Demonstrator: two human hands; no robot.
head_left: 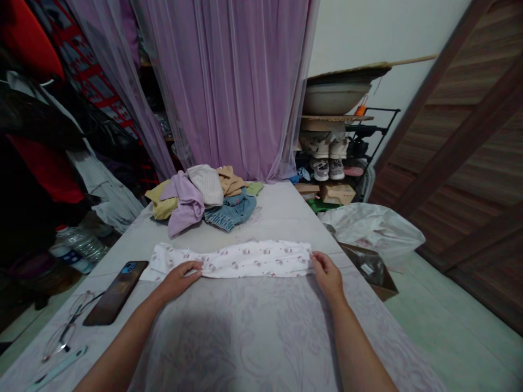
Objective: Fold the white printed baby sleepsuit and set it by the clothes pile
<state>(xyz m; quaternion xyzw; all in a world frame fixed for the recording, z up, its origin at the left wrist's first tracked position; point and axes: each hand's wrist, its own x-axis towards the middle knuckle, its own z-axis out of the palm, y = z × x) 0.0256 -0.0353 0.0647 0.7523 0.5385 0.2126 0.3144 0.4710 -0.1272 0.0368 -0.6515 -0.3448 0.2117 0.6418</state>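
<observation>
A white garment with a small pink print (232, 259) lies folded into a long strip across the padded surface, whose pale lilac patterned cover (245, 343) runs beneath it. My left hand (180, 280) grips the strip's near edge toward its left end. My right hand (327, 275) holds the strip's right end between fingers and thumb. Beyond the strip, a heap of clothes (200, 196) sits apart from both hands, with lilac, yellow, cream, tan and denim pieces. Left of my left hand lies a phone (116, 292), and a pair of glasses (67, 326) lies nearer the edge.
A pale green pen-like object (57, 369) lies at the near left corner. A water bottle (77, 249) stands beyond the left edge. A white plastic bag (371, 228) and a cardboard box (368, 269) sit beyond the right edge. Curtains and a shoe rack stand behind.
</observation>
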